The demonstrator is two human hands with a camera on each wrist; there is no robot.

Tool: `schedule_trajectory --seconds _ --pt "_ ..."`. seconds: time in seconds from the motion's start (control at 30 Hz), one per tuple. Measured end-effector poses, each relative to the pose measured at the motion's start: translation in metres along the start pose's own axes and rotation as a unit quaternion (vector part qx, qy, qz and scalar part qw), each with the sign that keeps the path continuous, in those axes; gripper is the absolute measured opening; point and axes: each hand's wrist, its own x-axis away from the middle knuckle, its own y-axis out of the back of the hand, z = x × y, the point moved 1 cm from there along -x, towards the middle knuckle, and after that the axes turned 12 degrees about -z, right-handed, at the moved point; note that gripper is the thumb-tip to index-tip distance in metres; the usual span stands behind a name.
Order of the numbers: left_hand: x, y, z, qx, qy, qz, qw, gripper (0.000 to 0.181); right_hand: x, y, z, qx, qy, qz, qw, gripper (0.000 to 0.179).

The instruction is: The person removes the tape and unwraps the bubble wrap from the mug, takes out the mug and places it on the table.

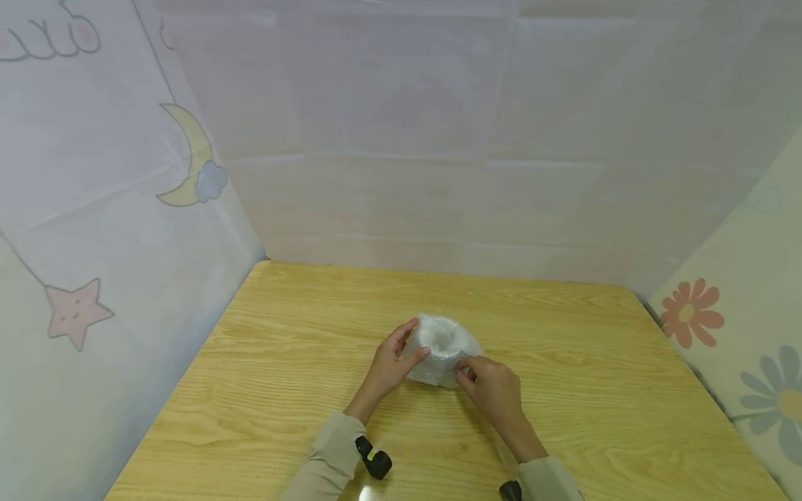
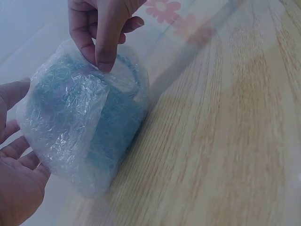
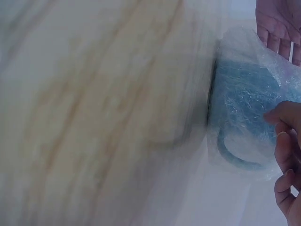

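Observation:
A mug (image 3: 242,89) wrapped in clear bubble wrap (image 1: 429,370) stands on the wooden table. Through the wrap it looks blue in both wrist views, and its curved handle (image 3: 235,160) shows there. My left hand (image 1: 388,365) rests against the left side of the bundle, its fingers fairly straight and spread, the thumb near the top rim. With thumb and fingertips, my right hand (image 1: 495,390) pinches the wrap on the near right side, by the handle. The wrap covers the mug's surface and blurs its details.
The wooden table (image 1: 282,334) runs out around the bundle on all sides. A pale backdrop sheet (image 1: 401,139) rises along its far edge. More printed sheets, with a moon (image 1: 194,156) and flowers (image 1: 689,313), flank the left and right edges.

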Motion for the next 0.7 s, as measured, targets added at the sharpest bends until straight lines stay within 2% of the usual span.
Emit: schedule_trajectory --seconds 0.27,0.7 --pt "0.0012 0.0001 -0.0037 -0.009 0.004 0.001 0.9999 0.058 -0.0002 0.0004 -0.0001 -0.009 -0.011 0.017 0.9998 0.009" --pt "0.001 0.0022 -0.0024 -0.014 0.002 0.001 0.9999 0.058 0.0037 0.0053 0.0042 -0.024 -0.035 0.056 0.9975 0.02"
